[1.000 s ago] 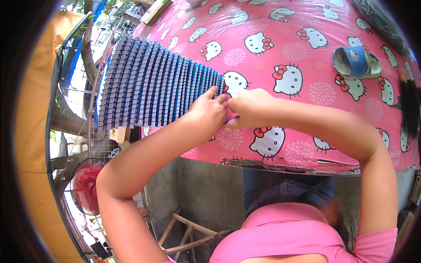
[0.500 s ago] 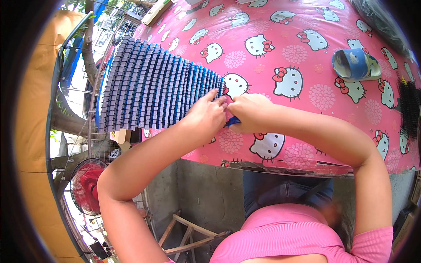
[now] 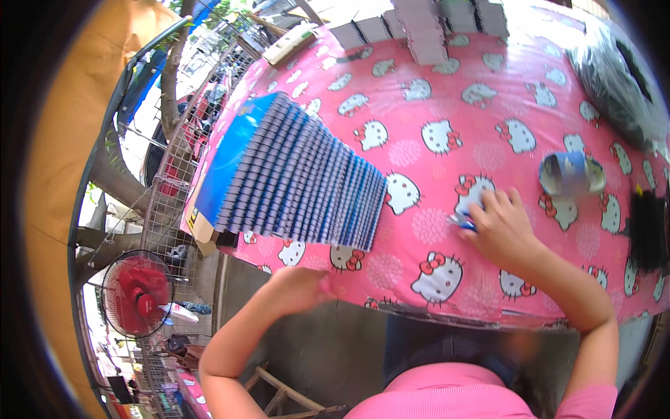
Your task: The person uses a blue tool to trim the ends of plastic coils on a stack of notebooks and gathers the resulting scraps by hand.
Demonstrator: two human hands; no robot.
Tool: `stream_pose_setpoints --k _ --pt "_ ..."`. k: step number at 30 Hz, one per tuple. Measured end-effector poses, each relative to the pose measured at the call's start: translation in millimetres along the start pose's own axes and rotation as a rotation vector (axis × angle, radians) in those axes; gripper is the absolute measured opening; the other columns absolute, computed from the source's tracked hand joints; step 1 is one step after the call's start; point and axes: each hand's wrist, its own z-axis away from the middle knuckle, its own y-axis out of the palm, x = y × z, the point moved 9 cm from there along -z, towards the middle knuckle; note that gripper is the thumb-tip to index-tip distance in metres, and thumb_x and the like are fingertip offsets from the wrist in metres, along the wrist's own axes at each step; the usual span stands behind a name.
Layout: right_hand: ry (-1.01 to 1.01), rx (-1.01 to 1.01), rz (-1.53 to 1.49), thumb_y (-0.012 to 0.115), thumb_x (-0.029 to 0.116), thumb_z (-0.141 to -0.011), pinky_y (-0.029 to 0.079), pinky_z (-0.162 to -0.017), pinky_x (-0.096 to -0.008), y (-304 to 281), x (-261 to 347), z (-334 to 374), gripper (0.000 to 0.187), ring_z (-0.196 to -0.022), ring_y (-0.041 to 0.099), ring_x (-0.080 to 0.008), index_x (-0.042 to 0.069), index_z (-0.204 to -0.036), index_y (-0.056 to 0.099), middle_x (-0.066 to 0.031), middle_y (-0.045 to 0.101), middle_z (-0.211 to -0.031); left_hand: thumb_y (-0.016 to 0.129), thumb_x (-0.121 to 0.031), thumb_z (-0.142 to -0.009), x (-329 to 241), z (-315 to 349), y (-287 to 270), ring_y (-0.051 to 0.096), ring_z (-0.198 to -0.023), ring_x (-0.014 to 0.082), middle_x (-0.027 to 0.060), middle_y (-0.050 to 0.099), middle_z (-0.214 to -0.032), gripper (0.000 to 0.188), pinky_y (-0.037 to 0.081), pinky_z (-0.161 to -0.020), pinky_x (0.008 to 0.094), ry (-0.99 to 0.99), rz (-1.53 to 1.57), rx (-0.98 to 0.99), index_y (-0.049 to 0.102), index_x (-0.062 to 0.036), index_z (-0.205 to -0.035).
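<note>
Spiral-bound notebooks with blue covers lie in a long, fanned stack on the left of the pink table, their dark coils facing up in rows. My right hand is over the table to the right of the stack, closed round small blue-handled pliers. The metal tip points left, away from the notebooks' coils by a gap. Near the table's front edge, below the stack, my left hand is blurred; its fingers look loosely stretched and nothing shows in them. It is apart from the notebooks.
Stacks of white paper stand at the far edge. On the right are a blue roll-like thing, a bundle of black bristly coils and a clear plastic bag with dark contents. A red fan stands beyond the left edge.
My hands have parted from the stack's right end. The right hand moved right with the pliers; the left drew back to the front edge. The view has shifted, showing more of the table's far side.
</note>
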Motion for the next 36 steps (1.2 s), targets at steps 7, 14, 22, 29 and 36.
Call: stream_pose_setpoints --k 7,14,22,29,36 --pt "-0.132 0.037 -0.586 0.061 0.051 -0.086 0.024 -0.113 -0.0458 -6.6 52.5 -4.6 0.082 -0.138 0.027 -0.04 -0.006 -0.139 0.035 -0.0275 0.032 -0.144 0.052 -0.025 -0.093 104.8 -53.6 -10.2 0.048 -0.123 0.0282 0.0108 0.05 -0.136 0.043 0.035 -0.106 0.0421 -0.048 0.851 -0.457 0.051 -0.0051 -0.131" --pt "0.241 0.157 -1.713 0.046 0.063 -0.091 0.018 -0.115 -0.0387 78.2 116.4 -93.5 0.095 -0.141 0.021 -0.0286 -0.006 -0.147 0.011 -0.0201 0.023 -0.152 0.053 -0.02 -0.092 82.0 -111.3 13.6 0.035 -0.135 0.0279 0.0106 0.041 -0.146 0.048 0.02 -0.116 0.0421 0.252 0.35 -0.603 0.047 -0.0052 -0.137" --pt "0.378 0.109 -1.437 0.047 0.075 -0.081 0.021 -0.114 -0.0386 83.1 117.5 -118.1 0.115 -0.14 0.024 -0.0351 -0.011 -0.145 0.006 -0.0279 0.022 -0.15 0.06 -0.027 -0.089 42.2 -76.0 -16.6 0.047 -0.125 0.0269 0.0104 0.051 -0.135 0.051 0.033 -0.108 0.0433 0.651 1.454 -0.592 0.047 -0.0055 -0.134" --pt "0.179 0.499 -1.773 0.04 0.069 -0.089 0.039 -0.104 -0.0393 51.8 136.5 -137.7 0.085 -0.128 0.045 -0.0252 0.007 -0.147 0.029 -0.0153 0.043 -0.142 0.041 -0.044 -0.098 12.2 -85.2 9.5 0.049 -0.121 0.0245 0.0042 0.052 -0.132 0.048 0.037 -0.105 0.0465 0.365 2.29 -0.681 0.045 -0.013 -0.134" --pt "0.188 0.583 -1.804 0.037 0.065 -0.093 0.04 -0.101 -0.0379 57.4 123.2 -145.8 0.07 -0.12 0.052 -0.0211 0.01 -0.135 0.051 -0.0098 0.054 -0.133 0.035 -0.044 -0.098 -2.0 -85.6 5.5 0.053 -0.116 0.0264 0.0064 0.055 -0.128 0.048 0.045 -0.095 0.0443 0.064 2.381 -0.783 0.047 -0.0132 -0.133"
